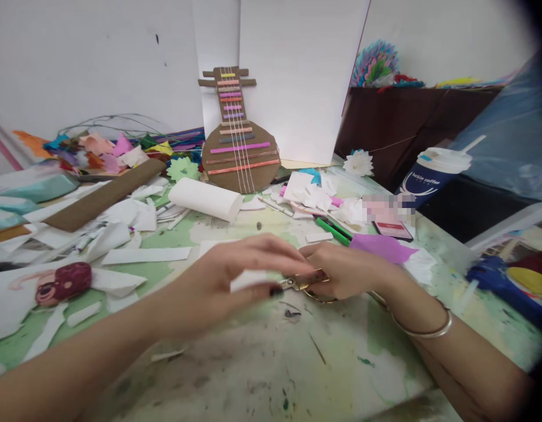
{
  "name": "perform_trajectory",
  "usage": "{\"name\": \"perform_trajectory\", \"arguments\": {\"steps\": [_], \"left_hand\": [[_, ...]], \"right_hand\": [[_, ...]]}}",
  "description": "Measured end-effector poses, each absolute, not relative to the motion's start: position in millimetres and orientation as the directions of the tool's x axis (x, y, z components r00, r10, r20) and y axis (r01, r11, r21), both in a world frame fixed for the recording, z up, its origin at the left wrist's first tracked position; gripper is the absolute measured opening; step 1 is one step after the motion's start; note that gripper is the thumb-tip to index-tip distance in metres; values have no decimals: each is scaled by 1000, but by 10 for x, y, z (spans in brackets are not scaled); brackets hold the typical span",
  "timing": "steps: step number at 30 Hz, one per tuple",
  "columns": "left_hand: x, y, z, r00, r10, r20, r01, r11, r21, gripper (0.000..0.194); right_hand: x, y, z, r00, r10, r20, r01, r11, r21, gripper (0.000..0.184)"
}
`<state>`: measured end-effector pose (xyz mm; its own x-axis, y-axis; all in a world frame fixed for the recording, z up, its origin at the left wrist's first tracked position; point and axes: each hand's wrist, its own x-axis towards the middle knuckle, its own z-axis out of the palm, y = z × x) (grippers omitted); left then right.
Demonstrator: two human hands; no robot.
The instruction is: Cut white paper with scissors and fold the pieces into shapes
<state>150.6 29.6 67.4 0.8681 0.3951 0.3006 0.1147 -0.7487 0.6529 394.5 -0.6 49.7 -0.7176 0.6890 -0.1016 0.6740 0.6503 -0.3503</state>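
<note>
My right hand (341,269) is closed round a pair of scissors (317,287) with gold-coloured handles, low over the table. The short blades point left. Reaching in from the left, my left hand (227,281) has its thumb and fingers apart, its fingertips overlapping the scissors and the right hand's fingers. Whether they touch is blurred. White paper (248,280) shows through the gap between the left thumb and fingers, seemingly lying on the table behind. Just below the scissors lies a small dark scrap (292,313).
A brown cardboard lute (239,152) leans against a white board (297,76). White paper scraps, a paper roll (204,199) and a brown strip (106,196) cover the left side. Right are a green pen (334,230), purple paper (382,248), a phone (391,228) and a coffee cup (433,173).
</note>
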Motion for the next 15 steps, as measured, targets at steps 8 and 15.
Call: {"name": "perform_trajectory", "arguments": {"steps": [8, 15], "left_hand": [[1553, 884, 127, 913, 385, 135, 222, -746, 628, 15], [1589, 845, 114, 913, 395, 97, 244, -724, 646, 14]], "right_hand": [[3946, -14, 507, -694, 708, -129, 703, 628, -334, 20], [3972, -10, 538, -675, 724, -142, 713, 590, -379, 12]]}}
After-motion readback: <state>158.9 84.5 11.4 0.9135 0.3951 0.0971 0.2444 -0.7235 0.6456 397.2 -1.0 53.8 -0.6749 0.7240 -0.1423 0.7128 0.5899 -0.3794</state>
